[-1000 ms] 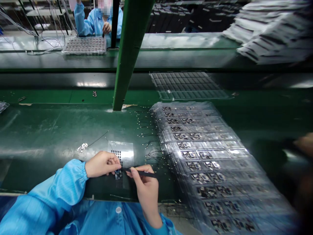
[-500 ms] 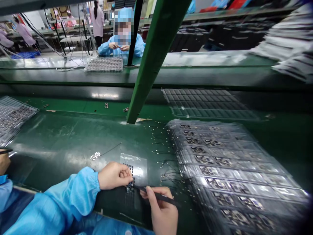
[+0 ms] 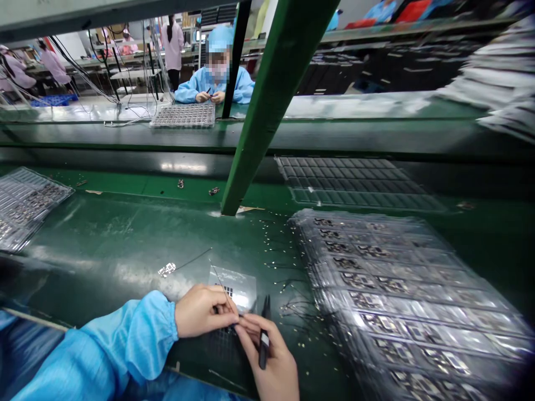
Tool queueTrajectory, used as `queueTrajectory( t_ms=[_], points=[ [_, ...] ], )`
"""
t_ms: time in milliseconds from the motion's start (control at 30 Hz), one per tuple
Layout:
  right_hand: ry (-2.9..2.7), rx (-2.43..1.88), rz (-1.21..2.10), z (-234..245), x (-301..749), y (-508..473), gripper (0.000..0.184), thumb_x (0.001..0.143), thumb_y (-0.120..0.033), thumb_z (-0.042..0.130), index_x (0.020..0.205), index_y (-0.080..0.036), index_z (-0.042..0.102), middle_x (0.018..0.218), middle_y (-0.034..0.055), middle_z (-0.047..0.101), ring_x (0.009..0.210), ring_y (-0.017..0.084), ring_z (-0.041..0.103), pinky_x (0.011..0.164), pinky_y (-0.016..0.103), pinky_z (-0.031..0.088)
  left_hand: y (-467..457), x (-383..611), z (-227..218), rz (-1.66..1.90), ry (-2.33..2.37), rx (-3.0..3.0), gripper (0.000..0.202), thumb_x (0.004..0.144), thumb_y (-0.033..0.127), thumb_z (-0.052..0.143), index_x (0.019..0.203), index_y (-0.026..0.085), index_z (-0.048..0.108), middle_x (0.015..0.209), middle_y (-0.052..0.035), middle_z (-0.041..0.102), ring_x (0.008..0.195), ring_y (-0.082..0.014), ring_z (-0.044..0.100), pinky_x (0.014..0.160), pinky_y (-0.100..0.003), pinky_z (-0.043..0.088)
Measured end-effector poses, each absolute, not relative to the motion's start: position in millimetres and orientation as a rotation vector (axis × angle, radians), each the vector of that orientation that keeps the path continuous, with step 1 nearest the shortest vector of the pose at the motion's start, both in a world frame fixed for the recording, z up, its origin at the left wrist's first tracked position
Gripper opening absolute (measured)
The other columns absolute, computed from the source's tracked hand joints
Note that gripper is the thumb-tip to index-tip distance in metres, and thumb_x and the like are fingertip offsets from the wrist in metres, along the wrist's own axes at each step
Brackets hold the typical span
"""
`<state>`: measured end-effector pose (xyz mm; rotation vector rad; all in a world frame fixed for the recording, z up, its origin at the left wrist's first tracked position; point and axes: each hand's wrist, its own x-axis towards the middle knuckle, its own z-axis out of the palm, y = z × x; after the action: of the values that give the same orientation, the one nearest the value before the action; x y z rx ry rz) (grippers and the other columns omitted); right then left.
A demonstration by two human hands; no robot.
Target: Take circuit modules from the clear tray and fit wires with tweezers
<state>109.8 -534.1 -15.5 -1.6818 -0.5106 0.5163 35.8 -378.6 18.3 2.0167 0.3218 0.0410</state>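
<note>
My left hand (image 3: 204,311), in a blue sleeve, rests on the green bench with its fingers closed in a pinch on something small I cannot make out. My right hand (image 3: 267,356) meets it fingertip to fingertip and grips black tweezers (image 3: 264,333), whose tips point away from me. A thin dark wire (image 3: 220,285) rises from where the fingers meet. Just beyond the hands lies a clear sheet (image 3: 234,287) with a small grid of dark parts on it.
A stack of clear trays holding small circuit boards (image 3: 401,289) fills the right. An empty dark tray (image 3: 351,181) lies behind it. Another tray (image 3: 25,203) sits at far left. A green post (image 3: 267,106) slants up. Loose wires (image 3: 288,278) scatter. A person in blue works opposite.
The tweezers swung from pointing left at the small board to standing upright in my right hand. Both hands' fingertips came together. The view shifted up slightly.
</note>
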Motion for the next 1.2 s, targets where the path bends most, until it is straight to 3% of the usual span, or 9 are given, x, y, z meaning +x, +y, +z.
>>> queueTrajectory(
  t_ms=[267,467,633,800,1200],
  points=[
    [-0.612,-1.702,0.512,-13,112,-537,0.02,0.072,-0.032,0.068,0.083,-0.017,0.062,0.074,0.005,0.068,0.066,0.017,0.069,0.064,0.02,0.057,-376,35,18,0.04,0.135,2.061,0.019,0.085,0.027,0.058,0.076,0.013,0.068,0.084,-0.0066,0.068,0.068,-0.0115,0.06,0.059,-0.016,0.046],
    [-0.528,-1.701,0.571,-13,113,-538,0.027,0.071,-0.039,0.07,0.08,-0.015,0.061,0.071,0.0053,0.067,0.063,0.016,0.066,0.064,0.022,0.055,-374,37,18,0.007,0.197,2.018,0.014,0.083,0.024,0.06,0.082,0.014,0.07,0.084,-0.0052,0.069,0.069,-0.0112,0.06,0.06,-0.016,0.045],
    [-0.41,-1.645,0.692,-6,115,-535,0.036,0.068,-0.042,0.072,0.088,-0.015,0.059,0.069,0.0049,0.067,0.065,0.017,0.066,0.066,0.025,0.056,-373,39,21,-0.168,0.39,1.799,0.014,0.08,0.024,0.061,0.082,0.013,0.069,0.065,-0.0002,0.065,0.057,-0.0092,0.056,0.055,-0.016,0.042],
    [-0.442,-1.608,0.715,-1,116,-535,0.029,0.076,-0.04,0.065,0.09,-0.016,0.057,0.07,0.0045,0.067,0.066,0.016,0.065,0.067,0.025,0.054,-371,39,19,-0.197,0.422,1.787,0.014,0.08,0.024,0.059,0.079,0.013,0.069,0.063,0.0016,0.063,0.055,-0.0074,0.051,0.052,-0.015,0.039],
    [-0.488,-1.703,0.528,-10,106,-529,0.017,0.079,-0.031,0.061,0.083,-0.016,0.054,0.072,0.0022,0.063,0.065,0.013,0.062,0.059,0.019,0.05,-373,37,22,-0.094,0.266,2.058,0.013,0.083,0.022,0.057,0.081,0.016,0.069,0.071,-0.0005,0.064,0.057,-0.0084,0.052,0.056,-0.017,0.041]
  ],
)
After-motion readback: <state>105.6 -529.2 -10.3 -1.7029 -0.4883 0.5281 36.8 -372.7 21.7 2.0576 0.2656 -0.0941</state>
